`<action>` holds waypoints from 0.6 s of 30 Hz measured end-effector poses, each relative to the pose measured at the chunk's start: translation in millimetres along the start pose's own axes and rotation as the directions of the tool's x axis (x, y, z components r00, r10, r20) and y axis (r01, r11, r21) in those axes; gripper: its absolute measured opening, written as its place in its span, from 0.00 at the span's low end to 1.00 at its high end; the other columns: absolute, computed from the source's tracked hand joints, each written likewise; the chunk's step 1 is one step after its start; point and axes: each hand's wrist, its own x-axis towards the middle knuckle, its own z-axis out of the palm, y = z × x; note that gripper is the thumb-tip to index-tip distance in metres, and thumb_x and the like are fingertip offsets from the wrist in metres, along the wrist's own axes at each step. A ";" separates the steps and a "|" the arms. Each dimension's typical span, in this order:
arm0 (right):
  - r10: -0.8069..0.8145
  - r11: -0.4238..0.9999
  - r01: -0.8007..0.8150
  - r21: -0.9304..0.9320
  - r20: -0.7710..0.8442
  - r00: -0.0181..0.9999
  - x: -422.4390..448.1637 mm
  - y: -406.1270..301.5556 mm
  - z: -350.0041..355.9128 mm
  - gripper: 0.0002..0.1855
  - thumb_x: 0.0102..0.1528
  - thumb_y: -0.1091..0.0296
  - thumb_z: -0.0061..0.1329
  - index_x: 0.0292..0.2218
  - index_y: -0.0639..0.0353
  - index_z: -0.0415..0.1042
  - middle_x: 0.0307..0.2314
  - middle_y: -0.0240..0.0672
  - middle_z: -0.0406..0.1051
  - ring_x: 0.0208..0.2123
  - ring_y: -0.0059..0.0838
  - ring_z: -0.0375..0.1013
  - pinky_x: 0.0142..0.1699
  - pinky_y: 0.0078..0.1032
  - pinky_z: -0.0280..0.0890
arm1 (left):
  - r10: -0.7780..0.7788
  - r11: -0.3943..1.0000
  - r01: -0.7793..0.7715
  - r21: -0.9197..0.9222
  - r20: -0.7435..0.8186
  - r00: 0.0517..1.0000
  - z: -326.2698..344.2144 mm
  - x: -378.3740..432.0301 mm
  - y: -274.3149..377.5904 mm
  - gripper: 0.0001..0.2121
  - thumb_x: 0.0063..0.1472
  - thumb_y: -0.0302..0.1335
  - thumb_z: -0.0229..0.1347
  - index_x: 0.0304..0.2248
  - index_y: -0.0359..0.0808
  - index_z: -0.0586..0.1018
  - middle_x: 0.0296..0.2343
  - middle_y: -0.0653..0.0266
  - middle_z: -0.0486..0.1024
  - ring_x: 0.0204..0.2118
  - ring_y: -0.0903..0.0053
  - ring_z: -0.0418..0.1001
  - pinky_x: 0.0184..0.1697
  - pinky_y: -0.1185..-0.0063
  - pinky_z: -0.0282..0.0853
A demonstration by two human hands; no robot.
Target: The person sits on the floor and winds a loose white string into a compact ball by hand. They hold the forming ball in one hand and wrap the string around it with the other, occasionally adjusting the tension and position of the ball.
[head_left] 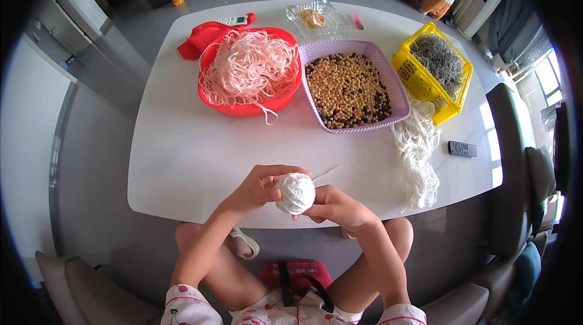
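A ball of white yarn is held between both hands above the near edge of the white table. My left hand grips its left side, thumb in front and fingers over the top. My right hand has its fingers against the lower right side, partly hidden behind the ball. A thin white strand runs from the ball to the right across the tabletop. A loose skein of white yarn lies to the right, its upper end beside a yellow plastic basket.
Behind stand a red basin of pale pink yarn, a purple basket of tan and dark beads, and the yellow basket with grey yarn. A black remote control lies right; a clear plastic tray sits at the back.
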 end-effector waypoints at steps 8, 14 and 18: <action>-0.034 0.985 0.044 0.167 -0.061 0.998 -2.7 -0.8 -1.0 0.10 0.57 0.62 0.48 0.33 0.59 0.71 0.17 0.17 0.58 0.18 0.09 0.48 0.23 0.12 0.43 | 0.002 0.998 0.000 -0.069 0.031 1.000 -10.8 -3.0 -8.7 0.42 0.36 0.64 0.59 0.40 0.32 0.76 0.32 0.65 0.77 0.37 0.80 0.74 0.42 0.78 0.69; -0.023 0.933 0.096 0.346 -0.210 0.977 -2.3 -5.4 -4.5 0.13 0.60 0.58 0.42 0.31 0.59 0.67 0.16 0.15 0.50 0.17 0.10 0.43 0.22 0.14 0.41 | 0.042 0.997 -0.032 -0.070 0.135 0.990 -2.4 2.0 -11.3 0.32 0.39 0.41 0.69 0.43 0.34 0.71 0.34 0.67 0.74 0.35 0.83 0.73 0.40 0.82 0.69; -0.233 0.972 0.217 -0.087 -0.445 0.865 3.7 -1.5 -0.1 0.12 0.61 0.62 0.40 0.31 0.61 0.65 0.14 0.23 0.58 0.14 0.16 0.53 0.22 0.17 0.49 | -0.113 0.992 0.109 0.065 0.071 0.991 6.6 4.8 -2.7 0.29 0.42 0.29 0.68 0.44 0.34 0.67 0.34 0.69 0.66 0.33 0.84 0.72 0.34 0.84 0.72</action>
